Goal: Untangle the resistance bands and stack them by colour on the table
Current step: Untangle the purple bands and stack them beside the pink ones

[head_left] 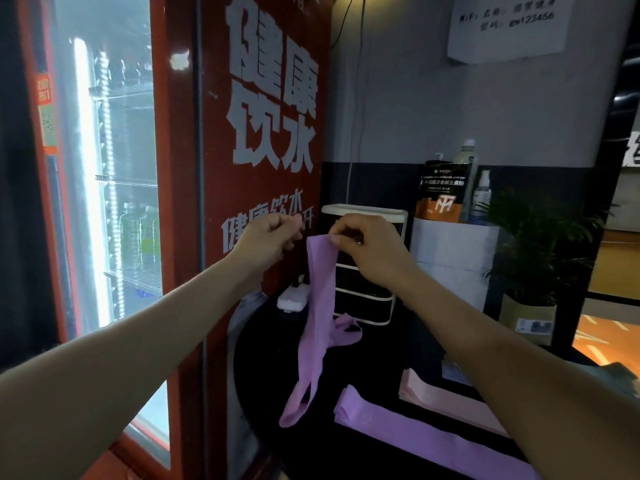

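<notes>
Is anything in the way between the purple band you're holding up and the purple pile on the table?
Nothing visible is. The hanging purple stretchy band, pinched by the right hand, dangles left of the flat purple stack, with only bare black table between.

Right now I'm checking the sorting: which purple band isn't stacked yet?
The purple band hanging from the right hand, its lower end twisted in a loop. The other purple bands lie flat in a stack on the black table, beside the pink stack.

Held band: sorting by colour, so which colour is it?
Purple, like the flat purple stack; the held band shows in the head view.
</notes>
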